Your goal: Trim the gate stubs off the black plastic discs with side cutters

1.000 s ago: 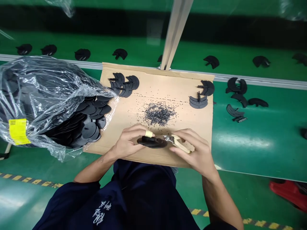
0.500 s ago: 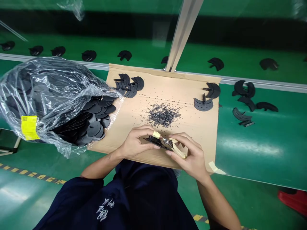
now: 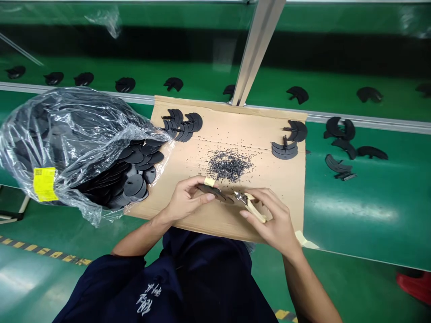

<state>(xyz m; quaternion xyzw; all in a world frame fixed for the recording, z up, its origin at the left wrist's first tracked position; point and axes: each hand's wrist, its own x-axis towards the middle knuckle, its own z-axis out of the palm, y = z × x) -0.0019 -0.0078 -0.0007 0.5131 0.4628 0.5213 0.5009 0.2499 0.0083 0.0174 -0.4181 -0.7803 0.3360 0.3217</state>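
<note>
Over the near part of a cardboard sheet (image 3: 202, 217), my left hand (image 3: 186, 197) pinches a thin black plastic part (image 3: 217, 192) between thumb and fingers; yellowish tape wraps one fingertip. My right hand (image 3: 274, 217) is closed round nippers (image 3: 252, 206) with pale yellow handles. Their metal jaws point left, a small gap away from the black part. Just beyond both hands lies a heap of tiny black plastic bits (image 3: 230, 165). The exact outline of the held part is hard to make out, as it is seen nearly edge-on.
At left a clear plastic bag (image 3: 70, 130) spills black discs (image 3: 133, 184). Curved black parts lie in stacks on the cardboard's far left (image 3: 183, 125) and far right (image 3: 286, 150), and more (image 3: 340, 130) on the green table. A metal post (image 3: 254, 54) rises behind.
The nippers have drawn back to the right, off the black part. My left hand has shifted slightly left and turned the part.
</note>
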